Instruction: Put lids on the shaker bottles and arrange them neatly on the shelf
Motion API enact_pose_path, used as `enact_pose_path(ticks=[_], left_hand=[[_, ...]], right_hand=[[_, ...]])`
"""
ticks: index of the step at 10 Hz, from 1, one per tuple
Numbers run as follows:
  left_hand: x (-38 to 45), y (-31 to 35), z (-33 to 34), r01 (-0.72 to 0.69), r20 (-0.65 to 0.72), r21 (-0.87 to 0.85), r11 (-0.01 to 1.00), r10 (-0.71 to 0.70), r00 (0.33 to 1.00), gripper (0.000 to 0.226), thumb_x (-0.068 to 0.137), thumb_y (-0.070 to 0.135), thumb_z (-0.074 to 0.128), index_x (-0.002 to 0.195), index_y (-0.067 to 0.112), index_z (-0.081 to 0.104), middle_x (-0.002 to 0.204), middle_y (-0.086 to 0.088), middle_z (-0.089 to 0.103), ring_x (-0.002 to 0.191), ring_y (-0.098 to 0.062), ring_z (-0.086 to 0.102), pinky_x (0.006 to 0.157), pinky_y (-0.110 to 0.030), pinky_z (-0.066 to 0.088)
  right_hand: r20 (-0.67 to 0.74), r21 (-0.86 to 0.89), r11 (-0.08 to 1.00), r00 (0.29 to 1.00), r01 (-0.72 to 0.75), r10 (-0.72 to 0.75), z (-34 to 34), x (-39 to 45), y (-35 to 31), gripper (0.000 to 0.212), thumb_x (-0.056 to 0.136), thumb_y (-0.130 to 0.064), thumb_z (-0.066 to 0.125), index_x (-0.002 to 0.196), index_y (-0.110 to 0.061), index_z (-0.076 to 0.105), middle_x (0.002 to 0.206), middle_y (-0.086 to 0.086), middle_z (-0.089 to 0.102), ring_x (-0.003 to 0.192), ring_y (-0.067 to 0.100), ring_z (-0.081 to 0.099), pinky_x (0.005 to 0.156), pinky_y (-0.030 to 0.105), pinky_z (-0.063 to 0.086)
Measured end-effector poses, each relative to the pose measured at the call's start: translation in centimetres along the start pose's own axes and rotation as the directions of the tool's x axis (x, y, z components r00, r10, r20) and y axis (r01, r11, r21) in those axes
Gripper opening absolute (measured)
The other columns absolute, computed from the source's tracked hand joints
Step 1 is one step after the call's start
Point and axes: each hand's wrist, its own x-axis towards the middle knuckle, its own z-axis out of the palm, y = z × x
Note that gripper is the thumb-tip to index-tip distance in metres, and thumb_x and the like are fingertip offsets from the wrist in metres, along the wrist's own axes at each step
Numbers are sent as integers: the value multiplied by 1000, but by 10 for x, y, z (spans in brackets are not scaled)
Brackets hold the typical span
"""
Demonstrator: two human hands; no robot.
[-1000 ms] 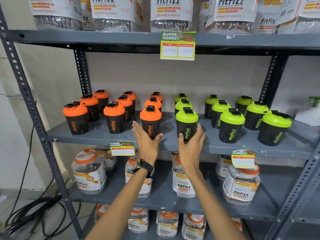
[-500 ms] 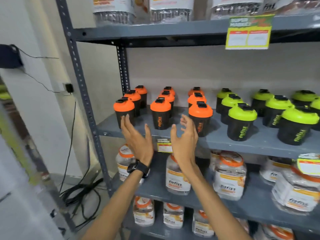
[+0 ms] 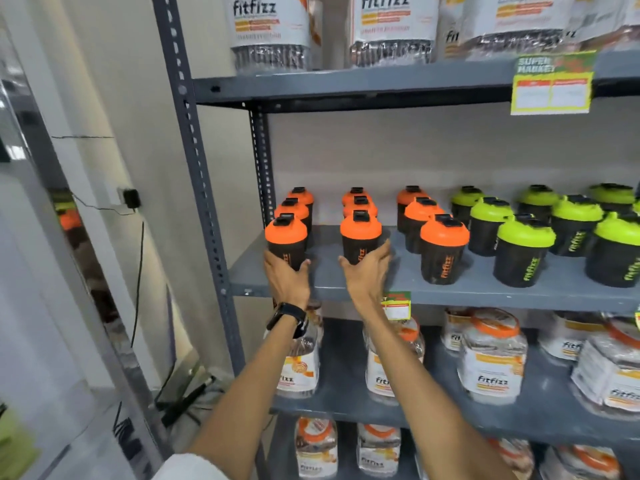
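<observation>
Black shaker bottles with orange lids stand in three rows on the grey middle shelf (image 3: 485, 289); green-lidded ones (image 3: 524, 249) fill the right side. My left hand (image 3: 287, 280), with a black watch on the wrist, grips the base of the front-left orange-lidded bottle (image 3: 285, 237). My right hand (image 3: 367, 271) wraps around the base of the front bottle of the second row (image 3: 360, 233). Both bottles stand upright on the shelf with lids on. A third front orange-lidded bottle (image 3: 443, 247) stands free to the right.
Fitfizz jars (image 3: 488, 362) fill the shelf below and more sit lower down (image 3: 315, 448). Large Fitfizz packs (image 3: 270, 29) stand on the top shelf, with a price tag (image 3: 552, 84) on its edge. The rack's perforated upright (image 3: 197, 168) stands left; cables lie on the floor.
The view has swung left and closer. Both hands, open in front of the shelf before, have reached forward and closed on the two front orange-lidded bottles.
</observation>
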Motion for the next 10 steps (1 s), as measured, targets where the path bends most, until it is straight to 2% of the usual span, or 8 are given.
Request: enact_pose_path(ticks=[1,2,3,8,9,10], left_hand=[[2,-6,2,-18,-8,-17,1000,18,1000,87,77,9,80,146,-3,30,146,-26,44,137,-40,40,113,-48,33],[3,-8,2,-23,-13,-59,998,22,1000,86,76,7,79,146,0,30,146,-24,45,136,-39,42,113,-50,35],[4,-9,3,1,-3,-56,998,-2,1000,83,77,9,79,145,3,31,144,-22,46,135,-38,43,111,-53,38],[2,-11,3,24,22,-24,999,-24,999,87,78,13,80,147,5,28,147,-21,44,137,-38,42,109,-57,41],[-3,-7,-1,9,26,-18,1000,-8,1000,103,80,20,80,155,6,11,160,-21,25,147,-38,25,116,-53,30],[-21,-8,-4,-116,-55,107,988,122,991,113,81,40,76,156,7,-2,165,-18,4,152,-34,5,121,-53,20]], right_hand=[[-14,-5,1000,1000,-19,19,6,2,-2,104,77,-21,83,152,4,15,148,28,39,138,42,41,108,48,43],[-19,-13,1000,1000,-9,9,7,3,-2,81,82,-12,77,145,3,29,138,26,48,130,42,49,102,48,45],[-15,-2,1000,1000,2,-2,7,2,0,72,82,-8,76,141,1,35,135,24,50,126,41,53,101,48,47],[27,-27,1000,1000,5,-4,-8,-10,0,76,82,-9,76,144,-1,32,135,22,48,126,38,53,102,46,50],[41,13,1000,999,-7,6,-17,-17,-4,97,82,-18,79,154,-2,16,146,22,39,135,38,46,105,45,46],[16,89,995,999,34,-36,-41,-58,8,93,89,-28,72,158,-12,11,160,10,27,144,26,34,108,33,38]])
